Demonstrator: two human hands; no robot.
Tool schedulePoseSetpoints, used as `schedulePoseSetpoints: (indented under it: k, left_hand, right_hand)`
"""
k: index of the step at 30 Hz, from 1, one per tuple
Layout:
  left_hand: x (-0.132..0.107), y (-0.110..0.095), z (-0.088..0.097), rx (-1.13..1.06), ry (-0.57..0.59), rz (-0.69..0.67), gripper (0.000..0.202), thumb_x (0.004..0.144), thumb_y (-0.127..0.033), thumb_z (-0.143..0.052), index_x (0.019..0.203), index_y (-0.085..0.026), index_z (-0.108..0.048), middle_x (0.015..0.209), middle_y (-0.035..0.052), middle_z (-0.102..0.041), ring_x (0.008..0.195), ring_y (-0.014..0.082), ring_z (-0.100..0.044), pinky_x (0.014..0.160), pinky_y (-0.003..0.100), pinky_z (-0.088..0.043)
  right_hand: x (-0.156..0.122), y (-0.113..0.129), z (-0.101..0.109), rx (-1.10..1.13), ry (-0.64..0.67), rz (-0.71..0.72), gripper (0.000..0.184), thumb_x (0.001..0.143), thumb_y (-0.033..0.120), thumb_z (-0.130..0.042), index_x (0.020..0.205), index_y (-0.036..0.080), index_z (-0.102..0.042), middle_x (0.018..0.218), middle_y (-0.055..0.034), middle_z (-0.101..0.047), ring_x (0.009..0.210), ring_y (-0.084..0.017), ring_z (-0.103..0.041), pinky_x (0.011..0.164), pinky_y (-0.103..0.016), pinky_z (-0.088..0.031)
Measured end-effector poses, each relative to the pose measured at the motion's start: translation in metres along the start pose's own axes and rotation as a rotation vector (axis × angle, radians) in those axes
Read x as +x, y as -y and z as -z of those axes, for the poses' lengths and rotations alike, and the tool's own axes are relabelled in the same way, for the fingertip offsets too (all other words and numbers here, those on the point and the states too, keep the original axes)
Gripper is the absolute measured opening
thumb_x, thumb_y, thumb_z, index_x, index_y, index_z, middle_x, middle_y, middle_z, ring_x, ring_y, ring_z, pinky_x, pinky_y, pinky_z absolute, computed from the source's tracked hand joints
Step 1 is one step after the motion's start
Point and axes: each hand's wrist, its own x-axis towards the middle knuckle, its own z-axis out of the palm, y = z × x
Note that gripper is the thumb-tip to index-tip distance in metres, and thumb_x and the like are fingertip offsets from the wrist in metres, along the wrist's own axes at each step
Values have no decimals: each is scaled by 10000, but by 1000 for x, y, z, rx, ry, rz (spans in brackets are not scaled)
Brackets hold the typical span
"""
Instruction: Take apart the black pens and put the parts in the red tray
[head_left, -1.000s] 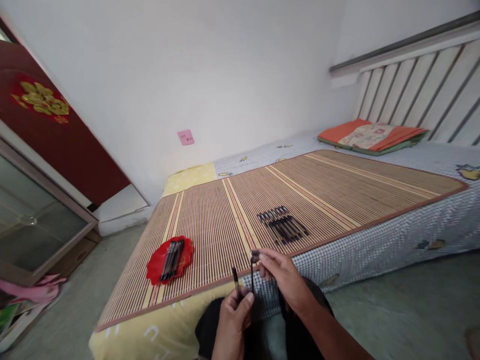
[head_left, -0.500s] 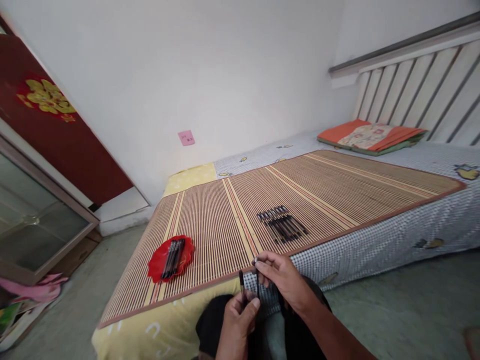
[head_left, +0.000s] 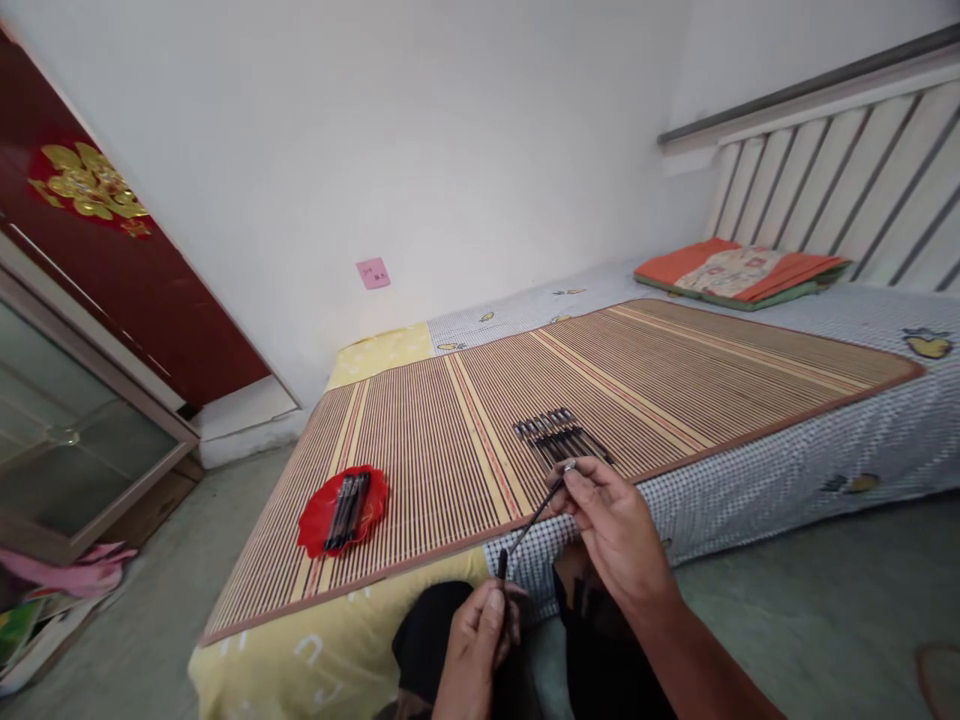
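Note:
My right hand (head_left: 619,535) pinches a thin black pen (head_left: 534,520) near its silver end, and the pen slants down toward the left. My left hand (head_left: 476,640) is closed on a short black piece (head_left: 502,573) at the bottom of the view, apparently a cap. Its tip is close to the lower end of the pen. A row of several black pens (head_left: 562,445) lies on the striped bamboo mat (head_left: 675,370) just beyond my right hand. A red plate (head_left: 311,525) with more black pens sits at the mat's left.
The mat covers a low bed (head_left: 787,480) with a checked sheet. An orange cushion (head_left: 739,272) lies by the slatted headboard (head_left: 840,180). A glass-fronted cabinet (head_left: 67,420) stands at the left, with pink cloth (head_left: 52,575) on the green floor below it.
My right hand has risen and moved right toward the row of pens, tilting the pen from upright to slanted. The left hand has stayed low with the short black piece.

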Motion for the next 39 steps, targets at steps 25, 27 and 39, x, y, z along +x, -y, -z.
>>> schedulePoseSetpoints:
  k: [25, 27, 39]
  left_hand:
    - [-7, -8, 0, 86, -56, -65, 537, 792, -672, -621, 848, -150, -730, 592, -3, -454, 566, 128, -336, 538, 237, -270]
    - [-6, -7, 2, 105, -45, -68, 530, 808, -662, -607, 858, -150, -731, 595, -5, -450, 567, 128, -333, 538, 236, -267]
    - [-7, -9, 8, 238, 52, -85, 501, 872, -617, -558, 913, -144, -718, 659, 4, -460, 642, 139, -392, 593, 240, -305]
  right_hand:
    - [-9, 11, -4, -192, 63, 82, 234, 857, 421, -688, 916, 197, -660, 881, -64, -726, 636, -143, -652, 616, -271, -558]
    - [-11, 14, -3, -231, 85, 92, 226, 861, 420, -679, 915, 201, -662, 858, -62, -726, 632, -147, -653, 618, -274, -562]
    - [-8, 19, -6, -281, 192, 61, 206, 868, 398, -657, 891, 193, -657, 637, -4, -651, 603, -146, -626, 622, -273, -553]
